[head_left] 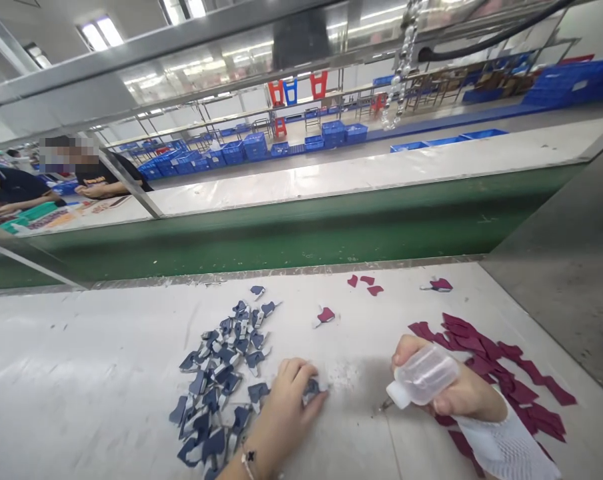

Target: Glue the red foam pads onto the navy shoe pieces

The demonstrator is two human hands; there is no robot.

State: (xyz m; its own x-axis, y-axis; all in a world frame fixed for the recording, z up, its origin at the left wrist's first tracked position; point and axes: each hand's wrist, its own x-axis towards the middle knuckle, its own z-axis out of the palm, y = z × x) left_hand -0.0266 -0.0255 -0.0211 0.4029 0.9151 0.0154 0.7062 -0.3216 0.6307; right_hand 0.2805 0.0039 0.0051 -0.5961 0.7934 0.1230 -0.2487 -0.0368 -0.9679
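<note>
Nearest the camera, a bracelet [248,460] circled the wrist of the left hand [291,397], which reached in from the bottom edge over the white worktop [81,380]. From the left, in the background, two people in dark tops sat beyond a belt with a green side [261,233]; near them were green trays [41,212].

On the worktop, a loose heap of navy pieces [225,357] with pale grey parts spread just left of the left hand. That hand was bent, its thumb and forefinger pinching a single navy piece [311,388] low at the worktop; its other fingers lay close together.

Past it, a maroon piece with a pale edge [326,315] lay alone, and three small maroon scraps [375,291] lay farther back. Blue crates [254,145] and red stools [319,84] stood in the far background.

To the right, the right hand [469,398] was wrapped around a clear bottle [428,373], tilted so that its thin nozzle [386,404] pointed down and left, near the worktop; whether the tip touched it could not be told. A white mesh sleeve [506,437] covered that wrist. Maroon pieces [524,392] lay overlapping behind and beside it, and a grey metal panel [576,287] closed off the right side.
</note>
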